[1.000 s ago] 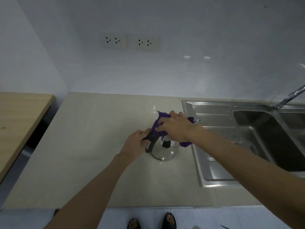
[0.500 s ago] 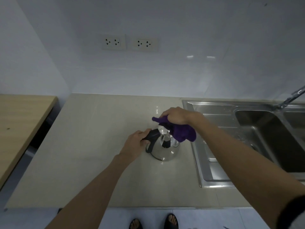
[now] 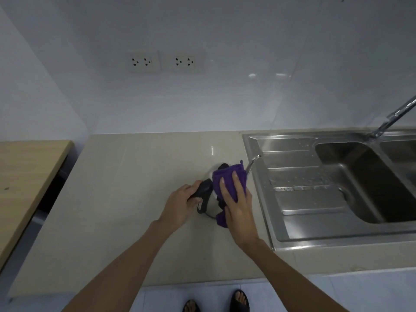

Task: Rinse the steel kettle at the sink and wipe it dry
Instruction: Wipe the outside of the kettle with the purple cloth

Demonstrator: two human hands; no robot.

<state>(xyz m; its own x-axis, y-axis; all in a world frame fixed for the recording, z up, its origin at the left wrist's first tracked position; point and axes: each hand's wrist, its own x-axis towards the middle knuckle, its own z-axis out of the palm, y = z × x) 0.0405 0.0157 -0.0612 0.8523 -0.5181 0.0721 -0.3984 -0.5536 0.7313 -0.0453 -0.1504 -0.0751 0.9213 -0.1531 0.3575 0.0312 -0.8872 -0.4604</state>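
Observation:
The steel kettle [image 3: 210, 209] stands upright on the beige counter [image 3: 126, 199], just left of the sink, its thin spout [image 3: 252, 162] pointing toward the drainboard. My left hand [image 3: 181, 204] grips its black handle [image 3: 202, 192]. A purple cloth [image 3: 227, 180] is draped over the kettle's top and near side, hiding most of the body and the lid. My right hand [image 3: 237, 206] lies flat on the cloth, pressing it against the kettle.
A steel sink [image 3: 337, 235] with a ribbed drainboard and a deep basin lies to the right, its tap [image 3: 396, 115] at the far right. A wooden table [image 3: 24, 176] stands left of the counter. Wall sockets [image 3: 162, 62] sit above. My sandalled feet show below.
My right hand has swept the purple cloth from the kettle's far top over to its near side and now lies flat on it. My left hand keeps its hold on the handle.

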